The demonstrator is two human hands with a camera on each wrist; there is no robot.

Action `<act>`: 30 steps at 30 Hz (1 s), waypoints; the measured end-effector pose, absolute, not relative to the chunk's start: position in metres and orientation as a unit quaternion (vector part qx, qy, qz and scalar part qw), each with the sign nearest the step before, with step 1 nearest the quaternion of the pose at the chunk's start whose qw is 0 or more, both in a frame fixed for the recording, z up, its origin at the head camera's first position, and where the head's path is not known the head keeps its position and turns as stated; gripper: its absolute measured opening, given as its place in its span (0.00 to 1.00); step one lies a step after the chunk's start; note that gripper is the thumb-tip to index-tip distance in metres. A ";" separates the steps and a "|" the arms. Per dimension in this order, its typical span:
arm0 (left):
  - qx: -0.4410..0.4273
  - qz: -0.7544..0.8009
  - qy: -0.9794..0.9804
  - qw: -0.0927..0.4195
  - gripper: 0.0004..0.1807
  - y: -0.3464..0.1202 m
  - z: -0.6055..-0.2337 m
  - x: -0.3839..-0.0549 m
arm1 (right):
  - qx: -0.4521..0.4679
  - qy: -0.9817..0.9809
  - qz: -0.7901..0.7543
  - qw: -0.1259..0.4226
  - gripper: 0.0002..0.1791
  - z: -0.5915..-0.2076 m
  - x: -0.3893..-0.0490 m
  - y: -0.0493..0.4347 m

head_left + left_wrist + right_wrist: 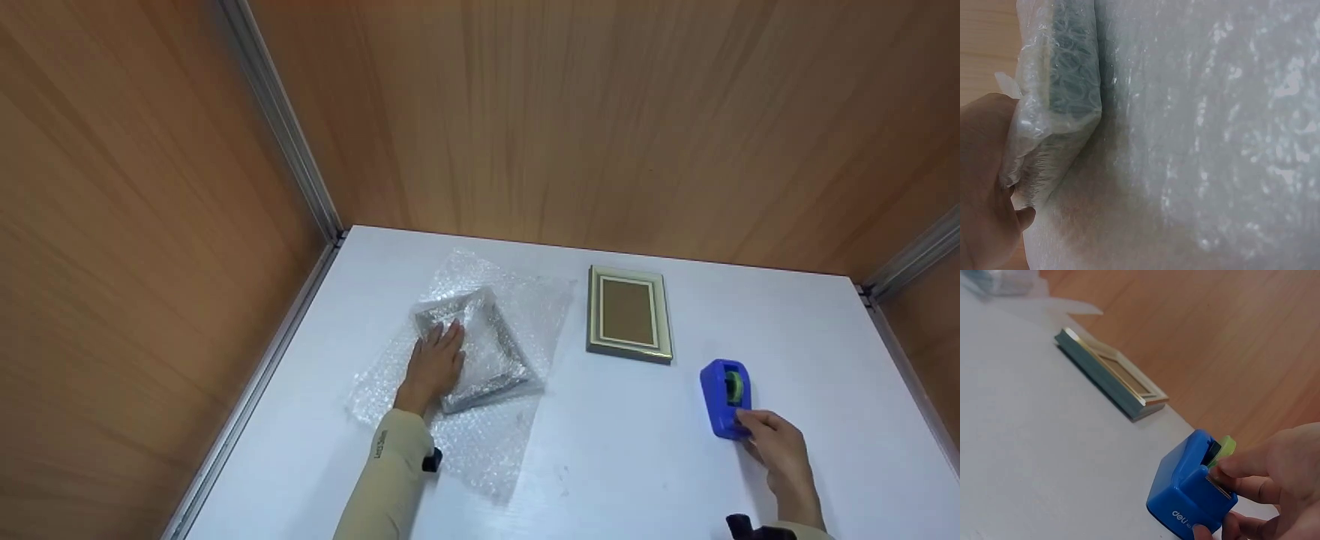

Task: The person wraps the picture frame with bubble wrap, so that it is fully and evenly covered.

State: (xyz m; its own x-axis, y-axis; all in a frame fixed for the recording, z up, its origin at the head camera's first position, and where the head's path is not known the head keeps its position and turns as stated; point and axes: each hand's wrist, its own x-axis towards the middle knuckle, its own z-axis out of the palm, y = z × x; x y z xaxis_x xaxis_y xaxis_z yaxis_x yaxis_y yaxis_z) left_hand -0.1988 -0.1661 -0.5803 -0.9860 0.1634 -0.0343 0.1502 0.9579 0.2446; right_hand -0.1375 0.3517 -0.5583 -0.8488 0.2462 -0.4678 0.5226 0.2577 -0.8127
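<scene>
A picture frame folded in bubble wrap [487, 341] lies tilted at the left of the white table, its edge showing through the film in the left wrist view. My left hand [435, 367] rests on its left part, fingers stretched out over the folded wrap. At the right stands a blue tape dispenser [718, 405] with a green roll of tape [1224, 449]. The fingertips of my right hand [780, 450] pinch at the tape's end by the dispenser's toothed cutter [1219, 486]. Any strip of tape between them is too small to make out.
An unwrapped picture frame [628, 315] with a pale, gold-edged border lies between the wrapped one and the dispenser. Loose bubble wrap [487, 457] spreads around the wrapped frame. Wood-grain panels [562, 127] close off the table's back and sides.
</scene>
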 end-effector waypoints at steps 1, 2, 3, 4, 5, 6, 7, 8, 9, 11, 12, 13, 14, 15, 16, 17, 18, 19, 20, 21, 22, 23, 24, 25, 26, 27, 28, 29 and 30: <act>0.080 0.121 0.989 0.026 0.27 -0.166 -0.580 -0.199 | 0.246 0.780 -0.562 0.123 0.30 -0.558 -0.137 0.351; 0.080 0.121 0.989 0.025 0.27 -0.166 -0.580 -0.199 | 0.246 0.777 -0.566 0.122 0.30 -0.557 -0.136 0.351; 0.081 0.123 0.989 0.024 0.27 -0.166 -0.580 -0.199 | 0.249 0.775 -0.569 0.121 0.29 -0.557 -0.136 0.351; 0.081 0.124 0.989 0.024 0.27 -0.166 -0.580 -0.199 | 0.247 0.771 -0.574 0.122 0.29 -0.557 -0.135 0.351; 0.082 0.126 0.988 0.023 0.27 -0.166 -0.580 -0.199 | 0.245 0.768 -0.579 0.122 0.29 -0.556 -0.134 0.351; 0.081 0.126 0.988 0.023 0.27 -0.166 -0.580 -0.199 | 0.245 0.765 -0.583 0.121 0.29 -0.556 -0.133 0.351; 0.082 0.126 0.988 0.020 0.27 -0.166 -0.580 -0.199 | 0.244 0.762 -0.588 0.121 0.29 -0.556 -0.133 0.351; 0.083 0.127 0.988 0.018 0.27 -0.166 -0.580 -0.199 | 0.243 0.759 -0.592 0.121 0.30 -0.555 -0.132 0.351; 0.083 0.127 0.988 0.015 0.27 -0.166 -0.580 -0.198 | 0.243 0.756 -0.596 0.121 0.30 -0.555 -0.132 0.351; 0.087 0.127 0.988 0.008 0.27 -0.166 -0.580 -0.198 | 0.240 0.750 -0.604 0.121 0.32 -0.555 -0.131 0.351; 0.088 0.125 0.988 0.005 0.27 -0.166 -0.580 -0.198 | 0.243 0.747 -0.607 0.118 0.32 -0.555 -0.131 0.350; 0.089 0.125 0.988 0.003 0.27 -0.166 -0.580 -0.198 | 0.244 0.746 -0.609 0.116 0.33 -0.555 -0.130 0.350; 0.089 0.126 0.988 0.004 0.27 -0.166 -0.580 -0.198 | 0.247 0.745 -0.610 0.111 0.34 -0.555 -0.130 0.350; 0.088 0.126 0.988 0.005 0.27 -0.166 -0.580 -0.198 | 0.248 0.744 -0.611 0.107 0.34 -0.555 -0.130 0.350; 0.086 0.126 0.988 0.005 0.27 -0.166 -0.581 -0.199 | 0.250 0.744 -0.612 0.102 0.34 -0.555 -0.130 0.350; 0.084 0.126 0.988 0.006 0.27 -0.166 -0.581 -0.199 | 0.252 0.745 -0.610 0.098 0.34 -0.556 -0.130 0.350; 0.083 0.126 0.989 0.008 0.27 -0.167 -0.582 -0.199 | 0.254 0.745 -0.610 0.093 0.33 -0.556 -0.129 0.349; 0.082 0.127 0.989 0.008 0.27 -0.167 -0.582 -0.199 | 0.255 0.745 -0.610 0.091 0.33 -0.556 -0.129 0.349; 0.081 0.128 0.988 0.009 0.27 -0.167 -0.582 -0.199 | 0.258 0.746 -0.608 0.088 0.32 -0.556 -0.128 0.348; 0.081 0.128 0.988 0.009 0.27 -0.167 -0.582 -0.199 | 0.258 0.745 -0.609 0.087 0.32 -0.557 -0.127 0.347; 0.081 0.129 0.988 0.011 0.27 -0.167 -0.582 -0.199 | 0.260 0.744 -0.609 0.088 0.31 -0.557 -0.126 0.347; 0.082 0.130 0.988 0.016 0.27 -0.167 -0.582 -0.199 | 0.262 0.744 -0.609 0.087 0.31 -0.558 -0.125 0.346; 0.082 0.130 0.988 0.019 0.27 -0.167 -0.581 -0.199 | 0.264 0.741 -0.611 0.085 0.30 -0.558 -0.125 0.346; 0.081 0.129 0.988 0.022 0.27 -0.167 -0.581 -0.199 | 0.268 0.739 -0.613 0.081 0.30 -0.559 -0.124 0.345; 0.081 0.129 0.988 0.024 0.27 -0.167 -0.581 -0.199 | 0.271 0.737 -0.615 0.076 0.29 -0.560 -0.123 0.344; 0.081 0.127 0.988 0.025 0.27 -0.166 -0.581 -0.198 | 0.274 0.733 -0.618 0.070 0.28 -0.561 -0.122 0.344; 0.081 0.127 0.988 0.025 0.27 -0.166 -0.580 -0.198 | 0.280 0.730 -0.620 0.061 0.26 -0.563 -0.122 0.343; 0.082 0.126 0.988 0.023 0.27 -0.166 -0.580 -0.198 | 0.286 0.728 -0.621 0.050 0.24 -0.564 -0.121 0.341; 0.083 0.126 0.988 0.020 0.27 -0.166 -0.580 -0.199 | 0.290 0.725 -0.623 0.040 0.23 -0.566 -0.120 0.340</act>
